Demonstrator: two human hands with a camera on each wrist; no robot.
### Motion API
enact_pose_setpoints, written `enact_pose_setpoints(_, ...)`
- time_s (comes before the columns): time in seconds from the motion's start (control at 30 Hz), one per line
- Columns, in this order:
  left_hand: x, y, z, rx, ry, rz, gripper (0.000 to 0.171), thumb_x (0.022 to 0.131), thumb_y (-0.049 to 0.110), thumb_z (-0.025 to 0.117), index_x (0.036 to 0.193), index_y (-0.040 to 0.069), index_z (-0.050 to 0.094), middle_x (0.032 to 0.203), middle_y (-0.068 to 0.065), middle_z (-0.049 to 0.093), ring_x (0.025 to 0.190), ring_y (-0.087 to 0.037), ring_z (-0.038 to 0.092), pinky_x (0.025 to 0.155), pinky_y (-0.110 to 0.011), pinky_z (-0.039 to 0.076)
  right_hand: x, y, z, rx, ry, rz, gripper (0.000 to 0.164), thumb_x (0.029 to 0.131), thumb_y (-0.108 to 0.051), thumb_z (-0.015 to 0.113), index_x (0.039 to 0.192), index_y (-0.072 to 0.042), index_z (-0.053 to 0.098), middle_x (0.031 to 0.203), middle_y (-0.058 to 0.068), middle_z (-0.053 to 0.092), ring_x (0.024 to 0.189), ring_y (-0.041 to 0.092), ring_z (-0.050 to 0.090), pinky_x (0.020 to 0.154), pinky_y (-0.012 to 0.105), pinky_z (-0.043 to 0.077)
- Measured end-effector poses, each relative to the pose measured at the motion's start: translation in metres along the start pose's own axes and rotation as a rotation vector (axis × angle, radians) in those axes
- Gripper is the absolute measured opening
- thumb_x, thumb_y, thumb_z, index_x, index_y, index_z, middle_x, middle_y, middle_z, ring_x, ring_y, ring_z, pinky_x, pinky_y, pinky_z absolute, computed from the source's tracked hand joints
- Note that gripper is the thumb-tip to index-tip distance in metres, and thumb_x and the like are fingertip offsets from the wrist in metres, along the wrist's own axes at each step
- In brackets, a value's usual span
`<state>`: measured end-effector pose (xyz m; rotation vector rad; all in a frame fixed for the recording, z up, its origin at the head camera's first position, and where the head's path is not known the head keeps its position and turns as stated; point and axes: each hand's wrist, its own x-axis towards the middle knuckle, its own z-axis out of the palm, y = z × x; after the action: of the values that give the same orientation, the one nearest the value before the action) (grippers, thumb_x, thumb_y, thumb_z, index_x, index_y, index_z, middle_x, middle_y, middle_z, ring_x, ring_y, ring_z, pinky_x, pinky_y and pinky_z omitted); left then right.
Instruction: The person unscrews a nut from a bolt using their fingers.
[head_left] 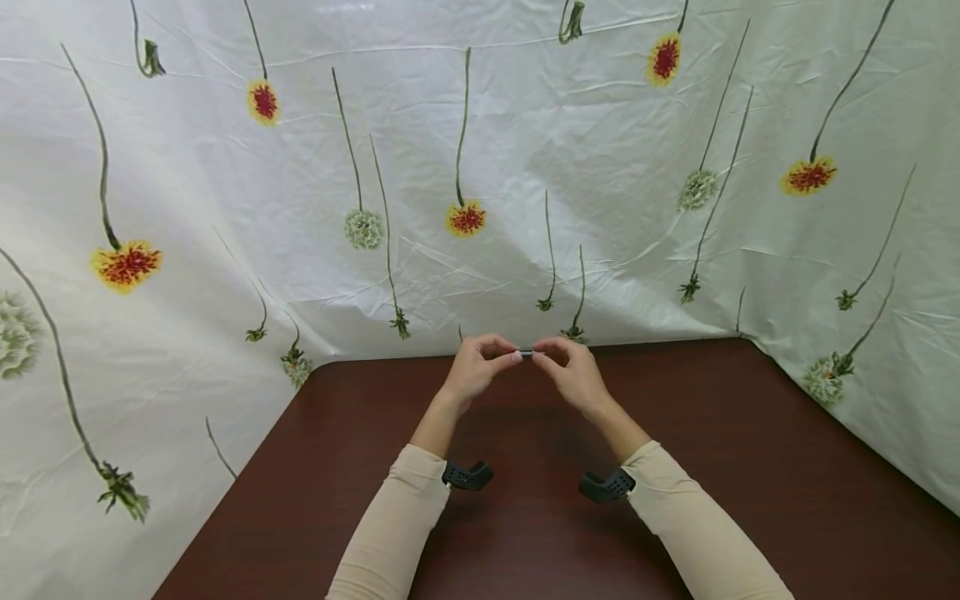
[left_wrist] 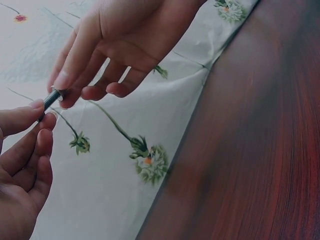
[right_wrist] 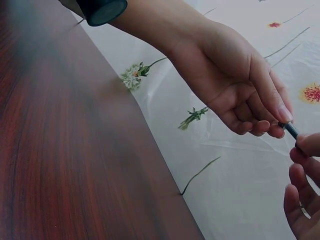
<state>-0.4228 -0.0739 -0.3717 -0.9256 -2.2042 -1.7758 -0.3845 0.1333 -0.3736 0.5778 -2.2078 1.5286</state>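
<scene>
A small threaded metal bolt (head_left: 527, 352) (left_wrist: 49, 101) (right_wrist: 292, 130) is held up between both hands, above the far edge of the table. My left hand (head_left: 471, 368) (left_wrist: 22, 175) (right_wrist: 225, 70) pinches one end between thumb and fingertips. At the other end, thumb and fingers of my right hand (head_left: 577, 377) (left_wrist: 127, 35) (right_wrist: 305, 185) grip it, next to a silvery rim (left_wrist: 60, 94). Whether that rim is the bolt's head or a nut cannot be told, as fingertips cover it. Grey thread shows in the short gap between the hands.
A dark red-brown wooden table (head_left: 517, 533) spreads below the arms. Behind it and along its sides hangs a white cloth (head_left: 420, 283) printed with flowers. Each wrist wears a black band (head_left: 467, 476) with a part jutting inward.
</scene>
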Motion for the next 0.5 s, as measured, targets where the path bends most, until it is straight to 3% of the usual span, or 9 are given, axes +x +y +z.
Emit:
enact_pose_setpoints(0.17,0.0008,0.0003,0.0012,-0.003,-0.008,0.008,0.022,0.095,0.012,0.077,0.11,-0.004,0.075,0.104,-0.009,0.076,0.099,-0.026,0.068,0.087,-0.048,0.053,-0.003,-0.0069,-0.0018,0.016,0.003,-0.012,0.024,0.098,-0.007,0.072,0.121,0.001,0.07,0.115,0.016,0.071,0.104,0.032,0.067,0.084,0.043,0.052)
enact_pose_setpoints(0.33,0.001,-0.0005,0.0003,0.004,-0.009,0.015,0.022,0.096,0.012,0.077,0.11,-0.005,0.075,0.104,-0.008,0.076,0.098,-0.025,0.068,0.085,-0.042,0.053,-0.0023,-0.0063,0.0,0.009,-0.001,0.01,0.025,0.101,-0.012,0.07,0.12,0.004,0.071,0.11,0.014,0.072,0.098,0.029,0.065,0.081,0.041,0.051)
enact_pose_setpoints(0.5,0.0005,-0.0018,-0.0013,-0.009,-0.014,0.011,0.025,0.096,0.012,0.077,0.112,-0.007,0.073,0.105,-0.009,0.075,0.099,-0.026,0.068,0.088,-0.049,0.053,0.0009,0.0001,0.001,0.018,-0.006,0.004,0.024,0.097,-0.007,0.074,0.119,0.002,0.071,0.112,0.013,0.072,0.1,0.03,0.067,0.082,0.044,0.052)
